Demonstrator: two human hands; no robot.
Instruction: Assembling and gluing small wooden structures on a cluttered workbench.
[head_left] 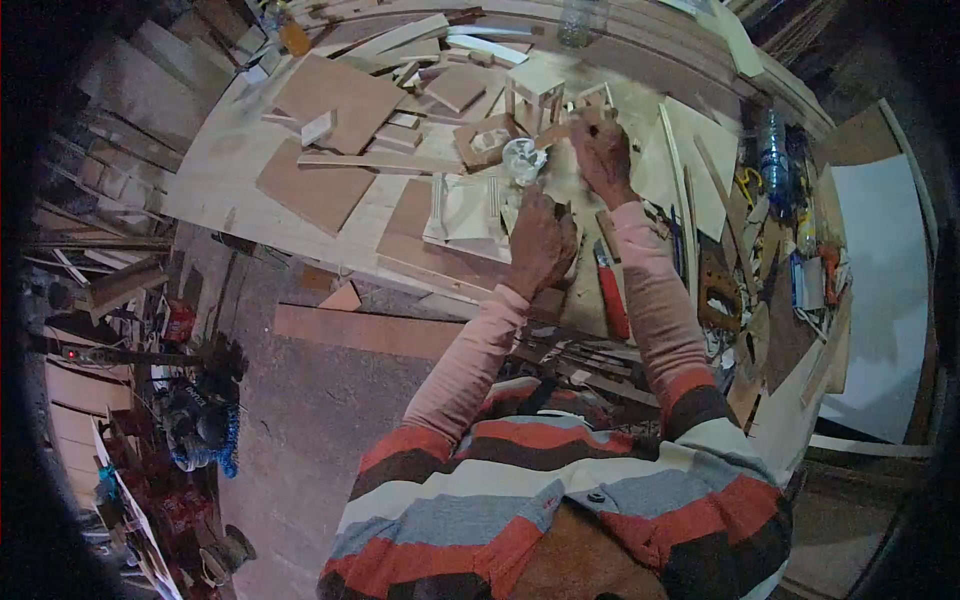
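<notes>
Left hand (pixel 541 240): we rest it, loosely curled, beside the white cup (pixel 523 158)
Right hand (pixel 603 150): we pinch a thin wooden stick (pixel 556 131)

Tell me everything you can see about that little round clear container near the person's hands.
The small round container looks like clear or whitish plastic, seen from above with a pale, glossy rim; what is inside cannot be told. It stands on the plywood workbench among wood offcuts, just in front of a small open wooden frame. The left hand lies just below it and the right hand just beside it; contact is unclear.
</notes>
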